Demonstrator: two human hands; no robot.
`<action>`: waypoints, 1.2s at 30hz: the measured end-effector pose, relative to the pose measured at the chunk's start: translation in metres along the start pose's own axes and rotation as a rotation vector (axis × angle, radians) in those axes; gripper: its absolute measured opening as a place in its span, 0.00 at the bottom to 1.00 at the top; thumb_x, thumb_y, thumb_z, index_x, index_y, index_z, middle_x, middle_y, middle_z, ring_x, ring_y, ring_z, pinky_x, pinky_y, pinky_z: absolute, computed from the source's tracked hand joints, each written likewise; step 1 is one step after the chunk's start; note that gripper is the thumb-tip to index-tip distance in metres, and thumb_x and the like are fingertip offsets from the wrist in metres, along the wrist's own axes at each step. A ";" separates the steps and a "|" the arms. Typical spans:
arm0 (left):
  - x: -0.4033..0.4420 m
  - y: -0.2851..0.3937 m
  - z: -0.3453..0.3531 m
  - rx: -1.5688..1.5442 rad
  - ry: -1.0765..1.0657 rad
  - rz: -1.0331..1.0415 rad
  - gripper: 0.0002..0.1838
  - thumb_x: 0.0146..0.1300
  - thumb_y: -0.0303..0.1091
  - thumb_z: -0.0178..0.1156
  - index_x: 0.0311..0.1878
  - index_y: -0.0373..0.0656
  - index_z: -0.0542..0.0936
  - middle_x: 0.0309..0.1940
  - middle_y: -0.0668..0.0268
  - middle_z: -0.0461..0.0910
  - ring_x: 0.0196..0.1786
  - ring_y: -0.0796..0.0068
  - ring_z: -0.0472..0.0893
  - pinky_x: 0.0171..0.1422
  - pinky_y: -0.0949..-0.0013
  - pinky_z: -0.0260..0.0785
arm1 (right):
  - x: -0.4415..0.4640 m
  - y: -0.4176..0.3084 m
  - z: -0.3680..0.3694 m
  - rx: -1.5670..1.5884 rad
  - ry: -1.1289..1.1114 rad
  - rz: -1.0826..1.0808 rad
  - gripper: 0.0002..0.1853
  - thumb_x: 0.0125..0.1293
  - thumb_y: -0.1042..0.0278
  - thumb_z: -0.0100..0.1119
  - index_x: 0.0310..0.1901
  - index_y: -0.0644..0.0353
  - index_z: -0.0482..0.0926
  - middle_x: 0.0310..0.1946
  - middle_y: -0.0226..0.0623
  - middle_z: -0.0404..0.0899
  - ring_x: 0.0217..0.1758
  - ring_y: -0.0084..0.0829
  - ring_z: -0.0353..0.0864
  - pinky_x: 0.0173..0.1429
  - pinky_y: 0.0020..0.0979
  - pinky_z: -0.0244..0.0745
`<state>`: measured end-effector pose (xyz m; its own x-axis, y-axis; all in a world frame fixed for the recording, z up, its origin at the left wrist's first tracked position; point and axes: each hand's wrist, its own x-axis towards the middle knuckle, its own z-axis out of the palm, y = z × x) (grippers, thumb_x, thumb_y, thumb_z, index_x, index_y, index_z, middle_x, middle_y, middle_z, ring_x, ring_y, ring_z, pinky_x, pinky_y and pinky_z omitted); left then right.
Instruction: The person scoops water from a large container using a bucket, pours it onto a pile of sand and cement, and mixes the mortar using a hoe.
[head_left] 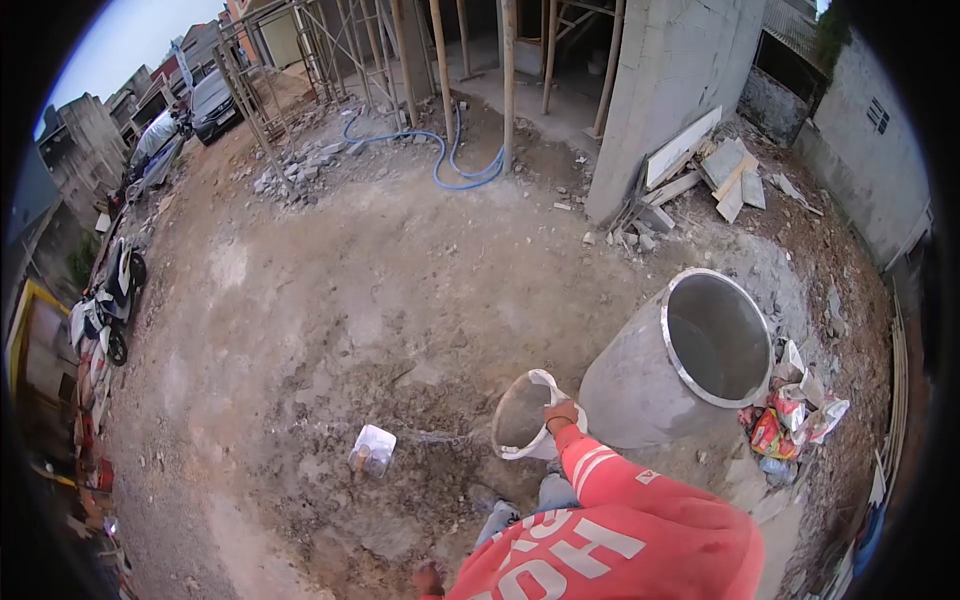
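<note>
My right hand (561, 412), in a red sleeve, is closed on the rim of a grey, mortar-stained bucket (508, 436). The bucket is tilted, its mouth toward the left, and its inside looks grey. Right beside it stands a large grey drum (625, 385) with a round open top. Low in the view, my left hand (428, 580) hangs near my body, too small and dark to make out its fingers. A white, square-cornered object (376, 444) with a brownish handle-like piece lies on the wet dirt between my hands and the open ground.
Crumpled cement-type bags (785, 425) lie right of the drum. Boards and rubble (735, 175) lean by a concrete wall (665, 95). A blue hose (440, 150) curls near bamboo props (508, 90). Left are a parked motorbike (110, 300) and a car (213, 105).
</note>
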<state>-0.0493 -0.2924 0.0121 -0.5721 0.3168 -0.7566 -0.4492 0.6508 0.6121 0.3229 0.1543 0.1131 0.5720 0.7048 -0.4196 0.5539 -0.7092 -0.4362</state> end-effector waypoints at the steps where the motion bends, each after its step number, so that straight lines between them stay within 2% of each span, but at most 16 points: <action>1: -0.006 -0.002 0.003 0.031 -0.007 0.004 0.10 0.64 0.33 0.58 0.47 0.42 0.79 0.35 0.56 0.82 0.37 0.56 0.85 0.32 0.59 0.79 | 0.001 0.000 -0.003 -0.043 -0.007 -0.017 0.19 0.53 0.54 0.70 0.40 0.59 0.86 0.43 0.52 0.86 0.49 0.52 0.85 0.57 0.45 0.80; 4: -0.051 0.029 0.030 -0.123 0.006 -0.018 0.11 0.63 0.29 0.59 0.49 0.39 0.79 0.40 0.58 0.83 0.35 0.60 0.86 0.30 0.62 0.78 | -0.004 -0.021 -0.007 -0.147 -0.092 -0.108 0.18 0.54 0.57 0.69 0.43 0.59 0.85 0.44 0.52 0.85 0.51 0.51 0.84 0.57 0.45 0.80; 6: -0.067 0.040 0.053 -0.068 -0.009 -0.005 0.13 0.66 0.31 0.56 0.52 0.40 0.78 0.43 0.58 0.83 0.38 0.60 0.86 0.31 0.63 0.77 | -0.019 -0.050 -0.009 -0.120 -0.142 -0.212 0.18 0.55 0.60 0.67 0.45 0.61 0.84 0.45 0.54 0.84 0.51 0.56 0.84 0.56 0.48 0.80; 7: -0.068 0.040 0.062 -0.060 -0.045 -0.022 0.13 0.67 0.32 0.55 0.53 0.40 0.77 0.43 0.57 0.83 0.37 0.60 0.86 0.31 0.64 0.77 | -0.039 -0.075 -0.036 -0.160 -0.211 -0.330 0.18 0.57 0.61 0.64 0.46 0.62 0.83 0.47 0.55 0.83 0.52 0.55 0.83 0.57 0.48 0.79; 9: -0.072 0.046 0.087 0.026 -0.069 -0.039 0.14 0.68 0.33 0.54 0.54 0.39 0.76 0.44 0.57 0.83 0.38 0.59 0.86 0.32 0.64 0.77 | -0.033 -0.089 -0.019 -0.150 -0.263 -0.479 0.14 0.62 0.67 0.56 0.46 0.62 0.83 0.47 0.53 0.82 0.52 0.55 0.82 0.56 0.49 0.78; 10: -0.075 0.045 0.098 0.095 -0.056 -0.032 0.15 0.68 0.33 0.54 0.54 0.38 0.76 0.44 0.57 0.83 0.39 0.59 0.86 0.33 0.64 0.78 | -0.037 -0.106 -0.039 -0.162 -0.292 -0.533 0.12 0.63 0.68 0.54 0.45 0.61 0.83 0.47 0.53 0.82 0.51 0.55 0.82 0.55 0.48 0.78; 11: -0.071 0.035 0.089 0.182 -0.116 -0.011 0.15 0.68 0.33 0.55 0.54 0.37 0.76 0.44 0.56 0.83 0.40 0.58 0.86 0.35 0.63 0.78 | -0.019 -0.103 -0.024 -0.135 -0.307 -0.596 0.11 0.64 0.69 0.53 0.43 0.61 0.83 0.47 0.53 0.82 0.51 0.55 0.82 0.55 0.48 0.79; 16: -0.086 0.039 0.106 0.398 -0.215 -0.066 0.15 0.68 0.33 0.56 0.54 0.35 0.76 0.44 0.56 0.83 0.41 0.58 0.86 0.36 0.63 0.79 | 0.028 -0.046 -0.030 0.018 -0.268 -0.290 0.13 0.62 0.65 0.57 0.45 0.61 0.82 0.46 0.52 0.82 0.51 0.56 0.82 0.55 0.50 0.78; 17: -0.090 0.044 0.111 0.427 -0.224 -0.069 0.16 0.68 0.33 0.56 0.54 0.35 0.76 0.44 0.56 0.83 0.41 0.58 0.86 0.36 0.63 0.79 | 0.041 -0.026 -0.032 0.063 -0.264 -0.174 0.17 0.60 0.60 0.62 0.47 0.62 0.82 0.46 0.52 0.83 0.52 0.56 0.82 0.57 0.50 0.77; 20: -0.098 0.058 0.121 0.515 -0.261 -0.079 0.16 0.68 0.33 0.56 0.54 0.34 0.76 0.44 0.56 0.83 0.42 0.58 0.86 0.37 0.63 0.79 | 0.076 0.037 -0.049 0.060 -0.292 -0.072 0.17 0.59 0.61 0.64 0.47 0.62 0.83 0.50 0.54 0.82 0.58 0.53 0.80 0.61 0.47 0.76; 23: -0.101 0.073 0.134 0.580 -0.293 -0.083 0.16 0.67 0.33 0.56 0.54 0.34 0.76 0.44 0.56 0.83 0.42 0.58 0.86 0.37 0.63 0.79 | 0.097 0.100 -0.059 0.021 -0.278 0.029 0.25 0.55 0.52 0.67 0.49 0.64 0.82 0.49 0.54 0.83 0.55 0.52 0.82 0.60 0.45 0.77; 26: -0.095 0.091 0.155 0.617 -0.313 -0.061 0.16 0.67 0.33 0.57 0.54 0.33 0.76 0.44 0.56 0.83 0.43 0.58 0.85 0.38 0.62 0.79 | 0.103 0.153 -0.073 0.061 -0.316 0.160 0.29 0.54 0.48 0.69 0.50 0.64 0.81 0.50 0.53 0.83 0.56 0.52 0.82 0.61 0.44 0.77; 31: -0.087 0.142 0.209 0.564 -0.316 0.021 0.17 0.67 0.33 0.57 0.54 0.31 0.76 0.44 0.56 0.82 0.44 0.58 0.85 0.39 0.62 0.79 | 0.087 0.233 -0.120 0.128 -0.338 0.318 0.34 0.52 0.43 0.71 0.52 0.65 0.81 0.47 0.52 0.84 0.53 0.50 0.84 0.59 0.43 0.78; 32: -0.081 0.148 0.218 0.536 -0.299 0.042 0.17 0.67 0.33 0.58 0.54 0.33 0.77 0.44 0.56 0.82 0.41 0.58 0.85 0.38 0.61 0.80 | 0.081 0.245 -0.129 0.167 -0.338 0.350 0.34 0.52 0.43 0.72 0.52 0.64 0.81 0.46 0.52 0.85 0.52 0.49 0.84 0.58 0.42 0.78; 34: -0.067 0.158 0.236 0.478 -0.266 0.084 0.16 0.66 0.34 0.59 0.55 0.37 0.77 0.42 0.58 0.82 0.35 0.59 0.85 0.37 0.59 0.80 | 0.085 0.290 -0.087 0.193 -0.286 0.293 0.33 0.53 0.44 0.72 0.52 0.62 0.81 0.45 0.51 0.85 0.51 0.48 0.85 0.56 0.42 0.78; 36: -0.070 0.172 0.257 0.512 -0.322 0.130 0.14 0.67 0.32 0.59 0.53 0.38 0.78 0.42 0.60 0.82 0.40 0.62 0.84 0.39 0.62 0.79 | 0.087 0.308 -0.075 0.216 -0.272 0.304 0.33 0.54 0.44 0.71 0.55 0.61 0.80 0.48 0.51 0.84 0.53 0.48 0.84 0.58 0.42 0.77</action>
<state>0.0898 -0.0259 0.1112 -0.3288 0.5560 -0.7634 0.0419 0.8161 0.5764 0.5881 -0.0043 0.0019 0.4937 0.4645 -0.7352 0.2304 -0.8850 -0.4045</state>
